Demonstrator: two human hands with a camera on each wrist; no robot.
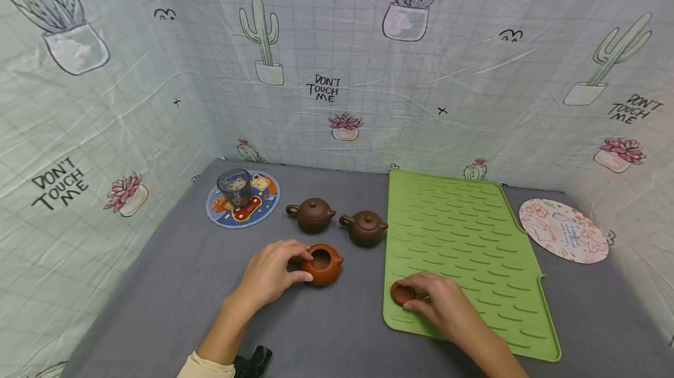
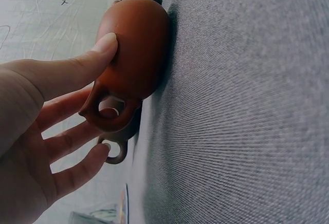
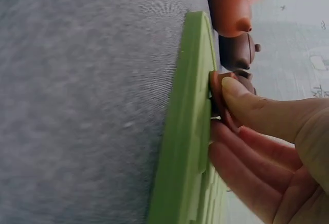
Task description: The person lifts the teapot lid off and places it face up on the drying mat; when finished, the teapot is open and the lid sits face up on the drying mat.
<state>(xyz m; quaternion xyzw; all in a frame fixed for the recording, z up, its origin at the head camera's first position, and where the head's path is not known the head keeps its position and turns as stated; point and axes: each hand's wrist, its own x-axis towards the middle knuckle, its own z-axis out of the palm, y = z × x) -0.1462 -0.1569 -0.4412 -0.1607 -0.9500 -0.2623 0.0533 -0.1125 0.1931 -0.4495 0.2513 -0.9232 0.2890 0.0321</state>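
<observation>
My left hand (image 1: 270,271) holds a reddish-brown clay teapot (image 1: 327,276) that stands lidless on the grey cloth, its round opening facing up and its spout to the right. In the left wrist view the thumb presses the pot's side (image 2: 136,49), above its loop handle (image 2: 114,123). Over the front left corner of a green mat (image 1: 447,232), my right hand (image 1: 443,303) pinches the teapot's lid (image 1: 402,294). The lid is upside down, hollow side up. In the right wrist view, its edge (image 3: 215,88) is right at the mat's surface.
Two dark brown lidded teapots, one (image 1: 314,216) behind the reddish pot and another (image 1: 367,229) beside the mat, stand on the cloth. A clear glass (image 1: 234,186) sits on a blue coaster (image 1: 215,214) at the back left. Right of the mat lies a pink floral coaster (image 1: 563,230).
</observation>
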